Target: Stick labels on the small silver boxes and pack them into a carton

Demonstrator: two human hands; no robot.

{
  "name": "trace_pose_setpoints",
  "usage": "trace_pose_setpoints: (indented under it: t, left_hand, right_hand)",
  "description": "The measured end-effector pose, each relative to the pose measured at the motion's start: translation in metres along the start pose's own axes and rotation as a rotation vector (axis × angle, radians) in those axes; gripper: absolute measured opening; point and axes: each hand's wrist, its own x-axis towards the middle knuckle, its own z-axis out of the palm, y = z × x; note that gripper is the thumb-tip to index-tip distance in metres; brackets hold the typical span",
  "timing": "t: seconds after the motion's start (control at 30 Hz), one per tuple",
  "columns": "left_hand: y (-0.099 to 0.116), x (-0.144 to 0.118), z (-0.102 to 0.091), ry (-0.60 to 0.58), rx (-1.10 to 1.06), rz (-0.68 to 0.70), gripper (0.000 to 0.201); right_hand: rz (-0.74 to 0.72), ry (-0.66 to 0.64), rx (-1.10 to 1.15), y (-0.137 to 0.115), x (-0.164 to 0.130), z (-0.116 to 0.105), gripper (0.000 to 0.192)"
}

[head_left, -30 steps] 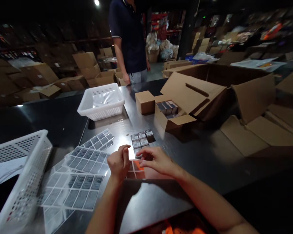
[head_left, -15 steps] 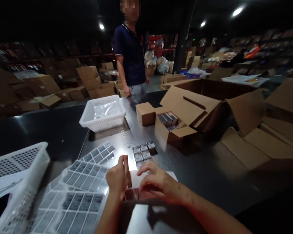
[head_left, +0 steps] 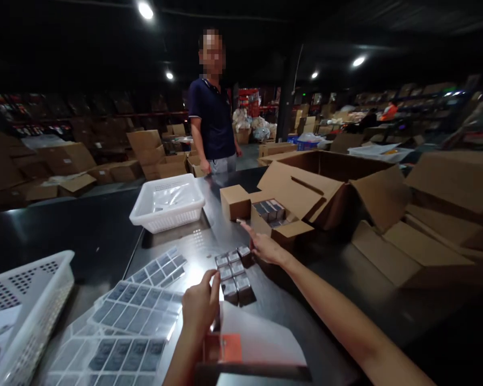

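Observation:
My left hand (head_left: 200, 306) rests on the metal table (head_left: 104, 236) with its index finger up, touching the near edge of a cluster of several small grey boxes (head_left: 234, 271). It presses the edge of a white sheet (head_left: 261, 338) with an orange patch (head_left: 225, 347). My right hand (head_left: 263, 246) reaches forward with fingers spread, empty, just past the grey boxes and close to an open cardboard carton (head_left: 279, 217) that holds more small boxes.
Sticker sheets (head_left: 137, 311) lie at the left. One white basket (head_left: 167, 202) stands further back and another white basket (head_left: 24, 305) is at the near left. A closed small carton (head_left: 234, 201) and large open cartons (head_left: 386, 203) fill the right. A person (head_left: 213, 115) stands across the table.
My right hand left the spot beside the left hand and stretched forward toward the open carton. Two more grey boxes now sit at the near end of the cluster. The camera tilted upward.

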Motion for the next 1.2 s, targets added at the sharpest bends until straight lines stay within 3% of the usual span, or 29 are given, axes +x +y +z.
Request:
trace_pose_setpoints:
  t: [0.1,0.2,0.33,0.47,0.6,0.67,0.73,0.8,0.87,0.97,1.07,1.2]
  left_hand:
    - [0.007,-0.002,-0.003,-0.072,-0.092,-0.039,0.031]
    - [0.011,-0.004,-0.002,-0.107,-0.117,-0.058,0.030]
    - [0.014,-0.005,-0.001,-0.131,-0.108,-0.046,0.032]
    - [0.016,-0.005,-0.002,-0.108,-0.153,-0.073,0.036]
    - [0.018,-0.006,-0.002,-0.113,-0.501,-0.134,0.062]
    - [0.018,-0.007,-0.002,-0.100,-0.679,-0.160,0.069]
    - [0.017,-0.006,-0.001,-0.051,-0.761,-0.161,0.063]
    - [0.014,-0.006,-0.001,0.017,-0.780,-0.151,0.060]
    - [0.012,-0.006,-0.001,0.088,-0.733,-0.141,0.060]
    - [0.012,-0.007,-0.001,0.132,-0.618,-0.093,0.052]
    - [0.014,-0.009,0.002,0.119,-0.556,-0.008,0.046]
    - [0.015,-0.012,0.006,0.124,-0.497,0.071,0.044]
  right_hand:
    - [0.015,0.009,0.006,-0.004,-0.006,0.003,0.114]
    - [-0.015,-0.089,0.058,-0.003,0.003,0.011,0.124]
    - [-0.021,-0.139,0.147,0.005,0.012,0.020,0.113]
    - [-0.058,0.066,0.165,-0.005,-0.011,0.021,0.097]
    - [-0.449,0.366,0.188,-0.037,-0.038,0.038,0.061]
    - [-0.559,0.385,0.207,-0.055,-0.046,0.043,0.043]
    - [-0.601,0.369,0.228,-0.068,-0.052,0.036,0.038]
    - [-0.564,0.399,0.264,-0.074,-0.059,0.020,0.045]
    - [-0.438,0.467,0.362,-0.076,-0.066,0.002,0.053]
    - [-0.275,0.478,0.697,-0.076,-0.074,-0.014,0.030]
    - [-0.097,0.280,1.056,-0.077,-0.074,-0.011,0.012]
    - [0.125,0.040,1.135,-0.077,-0.073,-0.003,0.031]
